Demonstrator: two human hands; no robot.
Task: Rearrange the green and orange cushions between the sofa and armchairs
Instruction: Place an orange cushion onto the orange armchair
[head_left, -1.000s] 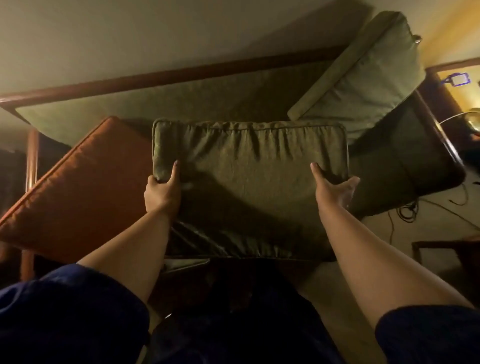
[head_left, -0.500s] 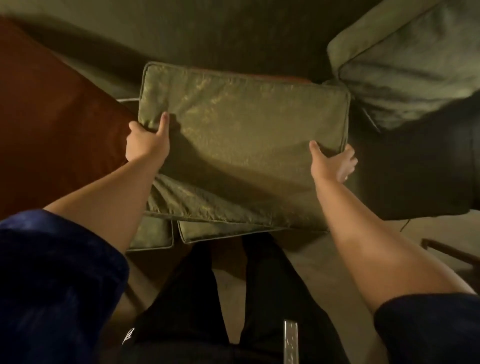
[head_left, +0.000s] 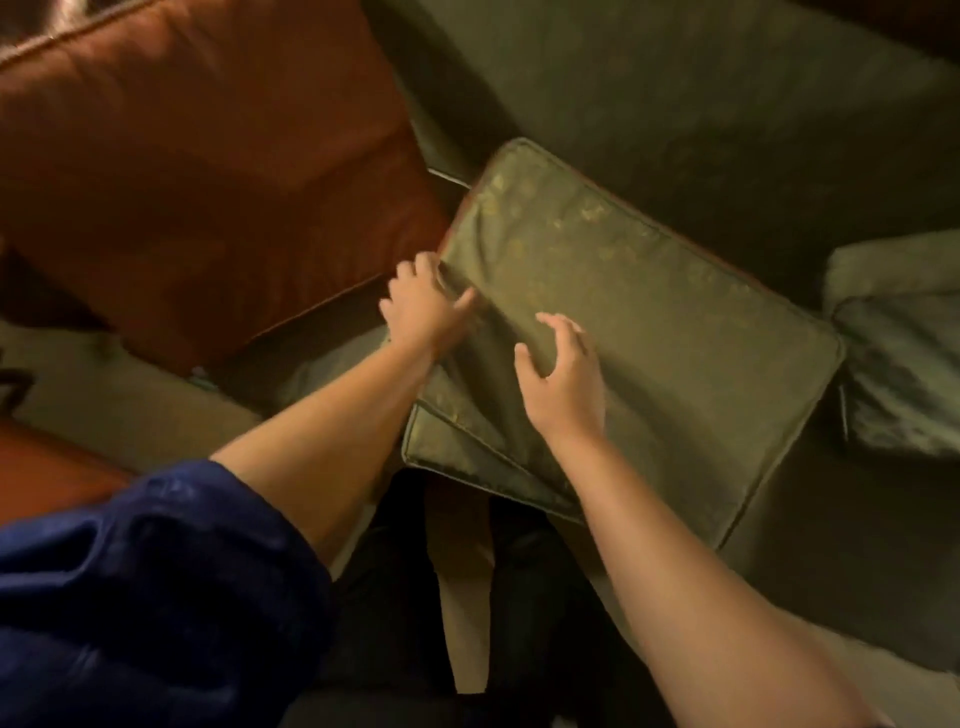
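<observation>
Green satin cushion (head_left: 639, 332), rectangular, piped edge, faint leaf pattern, lies tilted on the green sofa seat (head_left: 701, 104), its near corner overhanging the front edge. Left hand (head_left: 423, 306) grips the cushion's left edge, fingers pinching bunched fabric. Right hand (head_left: 563, 379) hovers over the top face, fingers spread and curled, holding nothing. Judged step: seating the cushion. Next move likely calls for squaring it beside the orange cushion (head_left: 208, 166) leaning at left.

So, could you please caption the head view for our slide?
Both hands, left and right, on a green cushion beside an orange cushion.
</observation>
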